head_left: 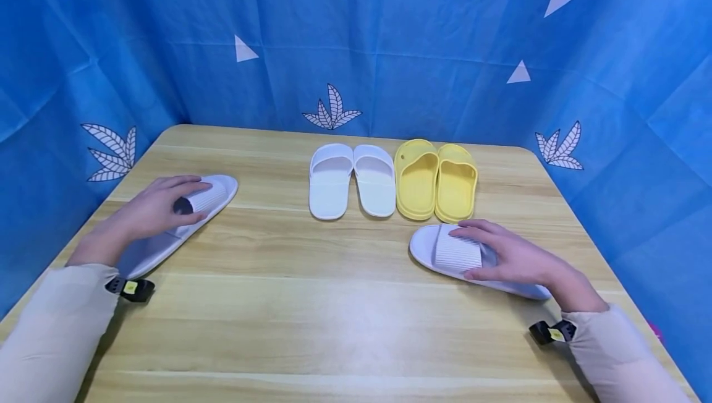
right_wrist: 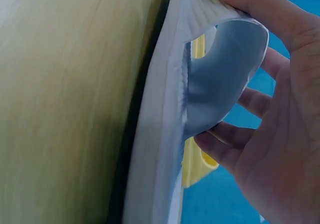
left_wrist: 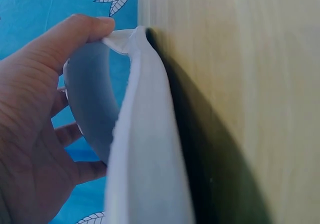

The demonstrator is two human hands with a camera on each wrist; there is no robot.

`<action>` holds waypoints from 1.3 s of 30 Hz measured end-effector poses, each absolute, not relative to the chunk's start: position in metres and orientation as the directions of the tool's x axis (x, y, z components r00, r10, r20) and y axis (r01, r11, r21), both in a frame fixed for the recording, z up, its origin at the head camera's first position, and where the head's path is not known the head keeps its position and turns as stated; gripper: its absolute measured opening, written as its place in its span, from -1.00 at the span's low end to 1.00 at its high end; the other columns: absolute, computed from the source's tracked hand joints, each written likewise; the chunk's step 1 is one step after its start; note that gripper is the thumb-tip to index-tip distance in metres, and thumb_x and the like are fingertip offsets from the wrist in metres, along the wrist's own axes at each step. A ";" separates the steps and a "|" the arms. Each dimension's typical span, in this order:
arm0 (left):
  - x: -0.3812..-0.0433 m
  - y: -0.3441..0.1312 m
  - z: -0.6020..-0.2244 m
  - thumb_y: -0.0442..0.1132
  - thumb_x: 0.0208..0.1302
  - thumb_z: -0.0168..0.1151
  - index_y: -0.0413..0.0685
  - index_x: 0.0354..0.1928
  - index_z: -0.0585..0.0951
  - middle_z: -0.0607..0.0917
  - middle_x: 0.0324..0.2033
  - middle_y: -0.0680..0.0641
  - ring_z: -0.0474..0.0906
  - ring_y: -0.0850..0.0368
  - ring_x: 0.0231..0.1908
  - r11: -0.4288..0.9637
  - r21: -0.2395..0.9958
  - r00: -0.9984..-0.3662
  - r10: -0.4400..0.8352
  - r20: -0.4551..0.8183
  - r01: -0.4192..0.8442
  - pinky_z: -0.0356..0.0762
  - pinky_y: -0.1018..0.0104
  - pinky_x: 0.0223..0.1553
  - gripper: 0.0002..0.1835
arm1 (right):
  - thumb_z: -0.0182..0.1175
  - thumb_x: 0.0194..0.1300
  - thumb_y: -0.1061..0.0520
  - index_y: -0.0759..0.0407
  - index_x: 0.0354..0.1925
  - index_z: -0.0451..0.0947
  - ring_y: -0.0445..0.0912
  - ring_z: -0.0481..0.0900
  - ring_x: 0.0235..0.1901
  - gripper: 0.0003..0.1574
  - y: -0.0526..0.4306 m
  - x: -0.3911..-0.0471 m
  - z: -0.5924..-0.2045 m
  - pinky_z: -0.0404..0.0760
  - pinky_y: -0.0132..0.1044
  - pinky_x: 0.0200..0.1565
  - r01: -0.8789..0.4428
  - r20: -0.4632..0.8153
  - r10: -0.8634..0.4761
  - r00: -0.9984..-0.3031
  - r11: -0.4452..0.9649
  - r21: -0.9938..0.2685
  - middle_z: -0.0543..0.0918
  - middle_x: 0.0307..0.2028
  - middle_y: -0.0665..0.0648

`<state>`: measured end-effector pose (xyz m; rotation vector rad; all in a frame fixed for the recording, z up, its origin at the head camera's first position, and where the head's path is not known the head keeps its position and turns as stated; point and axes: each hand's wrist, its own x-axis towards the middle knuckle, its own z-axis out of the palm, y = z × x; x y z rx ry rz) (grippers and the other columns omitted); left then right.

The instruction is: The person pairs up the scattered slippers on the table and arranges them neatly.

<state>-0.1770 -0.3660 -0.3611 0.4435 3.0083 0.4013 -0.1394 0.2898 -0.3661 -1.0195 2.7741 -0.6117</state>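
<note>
At the left side of the table, my left hand (head_left: 152, 208) holds a white slipper (head_left: 226, 188) by its ribbed strap, thumb on one side and fingers on the other. The left wrist view shows the strap arching inside the grasp and the sole (left_wrist: 150, 124) edge-on beside a dark shadow. On the right, my right hand (head_left: 517, 258) grips the ribbed strap of a matching white slipper (head_left: 424, 246), whose toe points left. Its sole (right_wrist: 155, 124) stands close to the tabletop in the right wrist view. Whether either sole touches the table, I cannot tell.
Toward the back of the wooden table (head_left: 267, 322), a pair of white slides (head_left: 329, 190) stands side by side. Just right of them is a pair of yellow slippers (head_left: 418, 183), near the right-hand white slipper's toe. A blue curtain (head_left: 389, 26) surrounds the table's back and sides.
</note>
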 end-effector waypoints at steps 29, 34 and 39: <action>-0.175 -0.359 -0.357 0.06 0.25 0.32 -0.10 0.37 0.40 0.27 0.35 -0.36 0.07 -0.45 0.32 0.911 0.249 -0.939 0.343 -0.009 0.330 0.03 -0.41 0.25 -0.29 | 0.26 0.19 -0.40 -0.20 0.40 0.31 0.09 0.26 0.33 -0.11 0.213 -0.151 -0.362 0.34 0.10 0.25 -0.745 0.049 -0.768 -0.638 0.600 -0.293 0.29 0.38 0.14; -0.175 -0.358 -0.358 0.07 0.26 0.32 -0.08 0.38 0.39 0.27 0.36 -0.34 0.07 -0.43 0.32 0.914 0.243 -0.941 0.338 -0.014 0.324 0.03 -0.42 0.25 -0.28 | 0.22 0.17 -0.46 -0.23 0.40 0.30 0.07 0.27 0.33 -0.09 0.199 -0.154 -0.364 0.34 0.07 0.26 -0.754 0.041 -0.777 -0.628 0.595 -0.278 0.29 0.38 0.13; -0.175 -0.358 -0.357 0.08 0.26 0.31 -0.07 0.38 0.39 0.27 0.36 -0.34 0.07 -0.43 0.33 0.915 0.240 -0.941 0.337 -0.012 0.324 0.03 -0.41 0.25 -0.28 | 0.19 0.17 -0.49 -0.23 0.40 0.29 0.06 0.26 0.34 -0.08 0.187 -0.156 -0.363 0.30 0.06 0.29 -0.759 0.043 -0.781 -0.623 0.589 -0.276 0.30 0.38 0.11</action>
